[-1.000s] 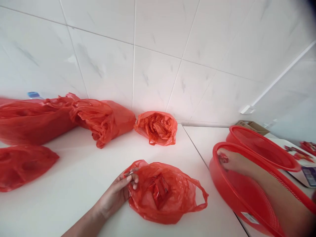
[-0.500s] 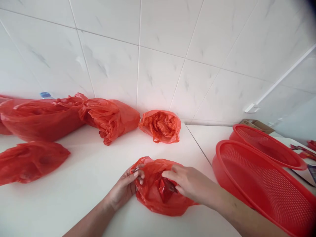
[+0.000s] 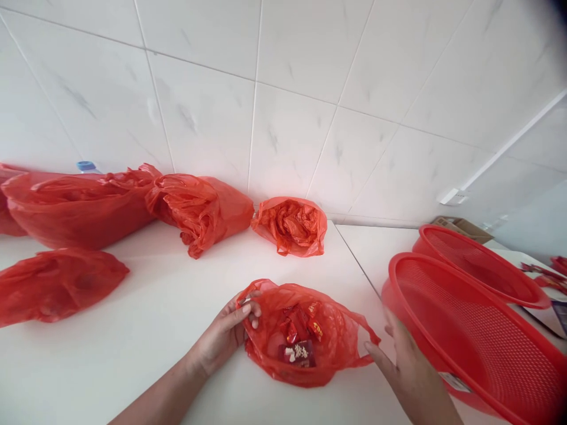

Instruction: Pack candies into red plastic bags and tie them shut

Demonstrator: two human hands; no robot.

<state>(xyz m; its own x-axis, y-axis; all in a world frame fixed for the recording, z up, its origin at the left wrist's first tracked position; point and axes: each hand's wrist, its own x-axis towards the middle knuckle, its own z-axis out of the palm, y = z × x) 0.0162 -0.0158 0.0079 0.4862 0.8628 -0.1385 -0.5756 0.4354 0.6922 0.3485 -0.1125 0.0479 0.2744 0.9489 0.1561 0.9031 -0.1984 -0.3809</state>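
A small red plastic bag (image 3: 334, 348) lies open on the white counter in front of me. Inside it are several red wrapped candies (image 3: 301, 336). My left hand (image 3: 225, 336) pinches the bag's left rim and holds it open. My right hand (image 3: 410, 375) is out of the bag, fingers spread and blurred, holding nothing, between the bag's right handle and the near red basket (image 3: 469, 330).
A second red mesh basket (image 3: 482, 265) stands behind the first at the right. Several red plastic bags (image 3: 290, 227) lie along the tiled wall and at the left (image 3: 57, 283). A cardboard box (image 3: 463, 225) sits far right.
My right hand went from the basket into the bag, then pulled out to the right. The candies inside now show. My left hand kept its hold on the rim.
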